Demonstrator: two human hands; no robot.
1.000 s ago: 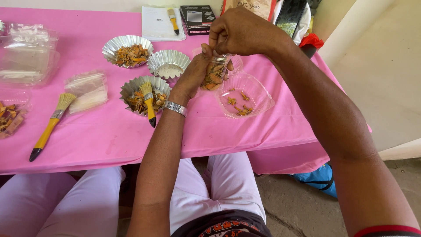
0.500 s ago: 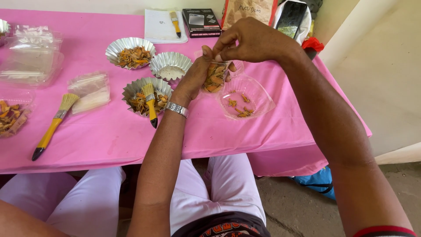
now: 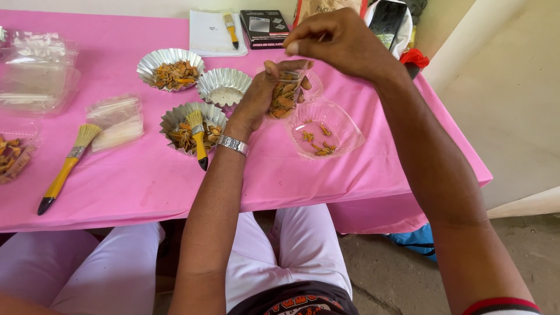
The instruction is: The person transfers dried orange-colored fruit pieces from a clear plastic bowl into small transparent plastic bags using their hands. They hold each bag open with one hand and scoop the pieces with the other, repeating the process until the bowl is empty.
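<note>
Open pink tablecloth (image 3: 134,181) along the near edge gives free passage. Ahead, three foil cups (image 3: 223,86) crowd together, a yellow brush (image 3: 197,137) across one; the clear bowl (image 3: 324,129) blocks the right.

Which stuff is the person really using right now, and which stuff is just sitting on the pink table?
In use:
left hand
right hand
small clear plastic bag of orange-brown pieces
clear plastic bowl with a few pieces

Just lying about:
three fluted foil cups
long yellow-handled brush
small yellow brush across a cup
white notebook
black box
</note>
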